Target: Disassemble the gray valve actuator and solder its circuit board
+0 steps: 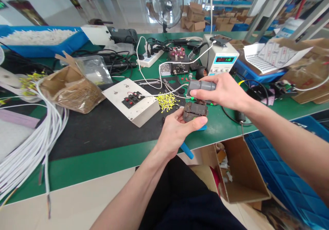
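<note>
My right hand [224, 91] is closed around a grey cylindrical plastic piece [200, 85], its end pointing left. A white cable runs leftward from near that end. Just below, my left hand [177, 129] grips a dark, worn rectangular block [195, 110] between thumb and fingers. The two held pieces are close together; whether they touch is hard to see. Blue tool handles [187, 150] stick out beneath my left hand, and I cannot tell whether it holds them. A pile of small yellow-tipped parts [167, 101] lies left of the block.
A white metal box [137, 103] with black-and-red terminals stands left. Behind are a power supply [222, 58], a power strip [150, 58] and tangled cables. White cables [48, 127] hang over the left edge. A screwdriver [240, 117] lies right, above an open carton [241, 168].
</note>
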The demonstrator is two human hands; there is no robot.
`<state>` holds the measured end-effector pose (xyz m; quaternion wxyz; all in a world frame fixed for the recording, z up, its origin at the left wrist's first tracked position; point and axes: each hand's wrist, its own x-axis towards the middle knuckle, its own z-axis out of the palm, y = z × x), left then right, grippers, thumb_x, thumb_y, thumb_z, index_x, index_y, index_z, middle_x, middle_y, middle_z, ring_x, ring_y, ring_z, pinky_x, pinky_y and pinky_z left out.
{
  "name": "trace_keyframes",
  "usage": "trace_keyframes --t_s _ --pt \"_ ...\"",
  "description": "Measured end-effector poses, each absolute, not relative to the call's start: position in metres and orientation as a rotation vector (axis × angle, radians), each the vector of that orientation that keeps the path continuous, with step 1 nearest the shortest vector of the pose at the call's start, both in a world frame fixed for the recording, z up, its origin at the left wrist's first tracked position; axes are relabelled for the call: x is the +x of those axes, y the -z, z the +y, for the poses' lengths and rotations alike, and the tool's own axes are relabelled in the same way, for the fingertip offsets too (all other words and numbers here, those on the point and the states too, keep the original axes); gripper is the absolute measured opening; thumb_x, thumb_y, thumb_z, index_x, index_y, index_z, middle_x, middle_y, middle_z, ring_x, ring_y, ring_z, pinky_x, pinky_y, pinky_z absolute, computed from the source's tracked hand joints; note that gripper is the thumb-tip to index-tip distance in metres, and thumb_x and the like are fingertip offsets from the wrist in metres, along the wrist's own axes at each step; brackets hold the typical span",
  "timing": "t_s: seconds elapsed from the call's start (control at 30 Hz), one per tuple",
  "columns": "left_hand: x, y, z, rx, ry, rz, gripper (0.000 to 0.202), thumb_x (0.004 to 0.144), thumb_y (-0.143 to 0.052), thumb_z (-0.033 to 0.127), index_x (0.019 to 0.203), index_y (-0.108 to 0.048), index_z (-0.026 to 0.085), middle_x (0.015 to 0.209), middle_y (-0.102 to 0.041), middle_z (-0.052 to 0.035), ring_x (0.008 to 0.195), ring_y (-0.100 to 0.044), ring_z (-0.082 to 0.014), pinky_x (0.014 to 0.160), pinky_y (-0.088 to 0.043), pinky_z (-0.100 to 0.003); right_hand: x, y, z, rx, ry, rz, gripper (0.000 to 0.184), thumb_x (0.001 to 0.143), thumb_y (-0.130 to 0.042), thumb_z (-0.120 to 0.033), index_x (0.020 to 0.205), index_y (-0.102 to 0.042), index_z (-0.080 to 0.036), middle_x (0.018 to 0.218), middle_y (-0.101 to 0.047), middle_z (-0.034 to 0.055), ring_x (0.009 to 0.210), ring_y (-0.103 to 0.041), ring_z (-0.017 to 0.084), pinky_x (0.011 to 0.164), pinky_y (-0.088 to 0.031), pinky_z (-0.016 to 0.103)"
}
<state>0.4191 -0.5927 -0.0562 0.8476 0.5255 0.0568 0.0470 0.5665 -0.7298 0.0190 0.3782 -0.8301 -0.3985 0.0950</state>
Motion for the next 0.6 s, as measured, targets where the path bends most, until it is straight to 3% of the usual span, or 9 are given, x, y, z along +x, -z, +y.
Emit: trace_keyframes --t_s 0.33,0.6 --pt "0.422 0.053 -0.6 1.112 -0.125 0.134 0.041 0.08 -0.089 0.035 0.114 -0.075 0.016 0.12 -0.076 -0.0096 0.115 -0.067 -0.0256 0.101 -0.051 -0.036 0.577 -0.02 -0.729 -2.107 -0.34 -0.944 0.049 0.083 -0.081 -0.065 0.083 -0.073 -0.017 0.06 -0.055 -0.0008 0.051 -0.044 0.011 0.047 -0.027 0.029" --pt "0.424 0.05 -0.603 1.115 -0.165 0.171 0.04 0.077 -0.09 0.035 0.109 -0.076 0.018 0.116 -0.078 -0.0089 0.114 -0.07 -0.0276 0.1 -0.053 -0.038 0.585 -0.018 -0.728 -2.101 -0.364 -0.922 0.05 0.08 -0.085 -0.064 0.081 -0.074 -0.016 0.06 -0.057 0.0018 0.048 -0.048 0.012 0.045 -0.03 0.028"
